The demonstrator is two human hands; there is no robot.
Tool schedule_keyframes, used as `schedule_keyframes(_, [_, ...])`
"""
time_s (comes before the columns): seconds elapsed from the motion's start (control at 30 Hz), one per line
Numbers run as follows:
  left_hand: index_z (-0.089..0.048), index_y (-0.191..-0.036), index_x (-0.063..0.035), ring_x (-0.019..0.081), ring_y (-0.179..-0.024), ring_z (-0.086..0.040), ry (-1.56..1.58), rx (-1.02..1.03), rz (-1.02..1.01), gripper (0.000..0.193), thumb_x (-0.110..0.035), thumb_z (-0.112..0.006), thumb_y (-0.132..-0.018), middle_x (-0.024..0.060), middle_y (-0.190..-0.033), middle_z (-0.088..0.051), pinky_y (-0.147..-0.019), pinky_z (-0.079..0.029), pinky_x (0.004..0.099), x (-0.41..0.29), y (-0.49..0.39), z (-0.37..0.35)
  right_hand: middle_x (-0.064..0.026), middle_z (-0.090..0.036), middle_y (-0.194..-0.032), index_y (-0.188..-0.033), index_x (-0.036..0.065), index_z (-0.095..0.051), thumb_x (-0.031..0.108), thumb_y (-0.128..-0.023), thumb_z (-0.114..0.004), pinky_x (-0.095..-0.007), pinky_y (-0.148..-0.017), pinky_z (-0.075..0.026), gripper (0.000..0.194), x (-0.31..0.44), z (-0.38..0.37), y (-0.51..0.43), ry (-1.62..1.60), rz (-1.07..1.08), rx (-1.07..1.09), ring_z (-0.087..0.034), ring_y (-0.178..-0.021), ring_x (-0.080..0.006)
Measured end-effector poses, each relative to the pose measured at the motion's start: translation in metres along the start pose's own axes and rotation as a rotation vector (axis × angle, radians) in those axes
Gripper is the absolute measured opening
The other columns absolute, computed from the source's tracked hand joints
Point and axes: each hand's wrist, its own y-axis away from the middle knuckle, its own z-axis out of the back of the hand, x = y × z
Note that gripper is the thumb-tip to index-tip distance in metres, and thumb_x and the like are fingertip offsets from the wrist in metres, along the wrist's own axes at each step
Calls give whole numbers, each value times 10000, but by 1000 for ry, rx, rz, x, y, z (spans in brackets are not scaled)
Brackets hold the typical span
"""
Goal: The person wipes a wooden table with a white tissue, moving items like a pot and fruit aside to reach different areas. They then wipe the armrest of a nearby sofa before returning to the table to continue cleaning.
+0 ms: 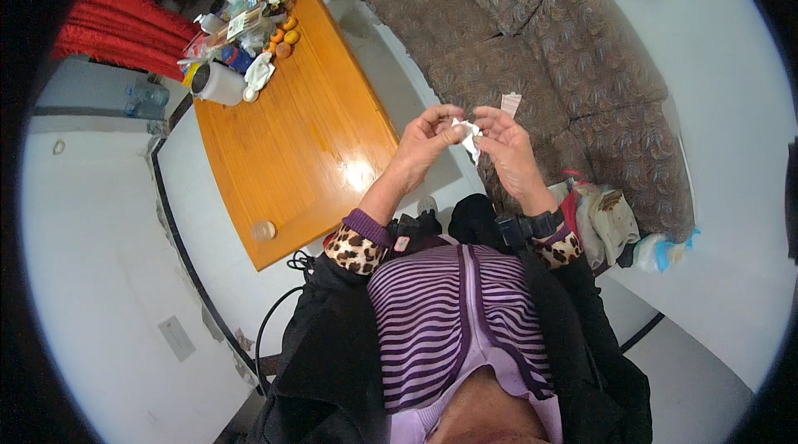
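A small crumpled piece of white paper or tissue [470, 139] is held up between my two hands, in front of my body. My left hand [430, 141] pinches its left side between thumb and fingers. On its other side, my right hand [508, 148] grips the edge with thumb and fingers. Just beyond my right hand, a pale pink striped paper or packet [511, 103] lies on the brown patterned sofa [499, 63].
An orange wooden table [299, 132] stands at the left, bearing a glass [263, 231], a white container [219, 85], a crumpled white cloth or tissue [259, 72], oranges [283, 50] and several jars. Bags and cloths [601, 222] lie by the sofa's near end.
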Motion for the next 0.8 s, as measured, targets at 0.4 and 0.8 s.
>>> schedule_keyframes(0.4, [-620,-915,-77,39,-697,-498,-22,-197,-67,93,-67,-691,-855,-52,-783,-569,-636,-394,199,-24,-113,18,-19,-629,-1005,-1252,27,-525,-10,-889,-600,-249,-835,-468,373,41,25,-117,210,-36,152,-578,-954,-93])
schedule_keyframes(0.8, [-574,-918,-76,59,-716,-533,-11,-190,-47,106,-45,-668,-880,-31,-824,-584,-642,-430,225,-26,-221,-20,-7,-619,-903,-1189,29,-568,51,-924,-574,-228,-666,-468,266,80,102,-204,147,-59,10,-568,-772,-72])
